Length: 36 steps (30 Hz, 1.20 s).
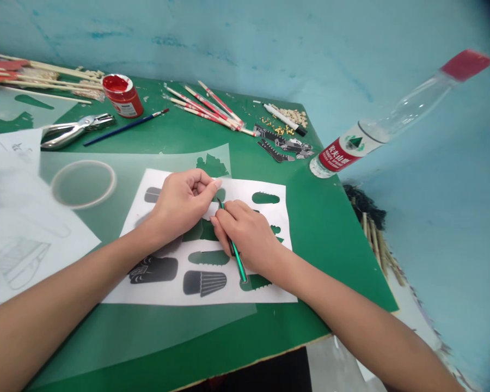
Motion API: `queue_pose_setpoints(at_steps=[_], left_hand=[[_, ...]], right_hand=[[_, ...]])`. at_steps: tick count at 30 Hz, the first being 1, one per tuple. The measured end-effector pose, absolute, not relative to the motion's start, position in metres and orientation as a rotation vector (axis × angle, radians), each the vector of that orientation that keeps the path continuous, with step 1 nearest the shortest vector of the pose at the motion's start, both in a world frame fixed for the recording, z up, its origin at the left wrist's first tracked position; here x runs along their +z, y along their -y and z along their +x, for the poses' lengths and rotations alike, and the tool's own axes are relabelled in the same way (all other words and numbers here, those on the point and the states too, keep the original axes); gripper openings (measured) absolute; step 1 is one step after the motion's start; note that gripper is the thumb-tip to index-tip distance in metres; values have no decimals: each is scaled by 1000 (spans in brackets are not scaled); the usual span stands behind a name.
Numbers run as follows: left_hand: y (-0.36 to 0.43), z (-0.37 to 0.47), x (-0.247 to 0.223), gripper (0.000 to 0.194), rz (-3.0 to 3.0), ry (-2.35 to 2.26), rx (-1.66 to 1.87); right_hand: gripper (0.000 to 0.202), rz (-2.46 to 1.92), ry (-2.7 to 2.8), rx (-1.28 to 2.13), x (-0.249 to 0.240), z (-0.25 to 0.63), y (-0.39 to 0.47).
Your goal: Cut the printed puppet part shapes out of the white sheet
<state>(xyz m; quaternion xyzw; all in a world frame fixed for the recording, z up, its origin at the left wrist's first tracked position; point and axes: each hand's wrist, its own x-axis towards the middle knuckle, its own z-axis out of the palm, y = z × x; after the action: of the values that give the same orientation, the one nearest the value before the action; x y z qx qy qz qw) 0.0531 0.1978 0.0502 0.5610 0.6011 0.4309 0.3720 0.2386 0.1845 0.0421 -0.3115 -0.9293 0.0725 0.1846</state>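
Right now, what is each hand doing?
Left hand: fingers curled, pressing down on the white printed sheet, pinching at it near the tool's tip.
Right hand: closed around a green craft knife.

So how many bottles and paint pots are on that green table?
2: a clear red-capped bottle lying tilted at the table's right edge, and an open pot of red paint at the back left. Others may sit out of view.

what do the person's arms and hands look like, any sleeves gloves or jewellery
Both arms are bare from the bottom edge of the picture up to the wrists: no sleeves show. The left hand and the right hand wear no gloves, and no rings, watch or bracelets can be seen. The fingernails look short and unpainted. No markings show on either forearm.
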Motion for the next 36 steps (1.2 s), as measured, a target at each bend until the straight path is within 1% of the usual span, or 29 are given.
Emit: queue_pose_setpoints(at_steps=[8, 36], left_hand=[[-199, 53, 48, 29, 1435, -1552, 1110], [-198, 55, 52, 28, 1454, -1569, 1099]], right_hand=[[44, -910, 2647, 238, 44, 238, -185], [44, -892, 2665, 272, 48, 239, -184]])
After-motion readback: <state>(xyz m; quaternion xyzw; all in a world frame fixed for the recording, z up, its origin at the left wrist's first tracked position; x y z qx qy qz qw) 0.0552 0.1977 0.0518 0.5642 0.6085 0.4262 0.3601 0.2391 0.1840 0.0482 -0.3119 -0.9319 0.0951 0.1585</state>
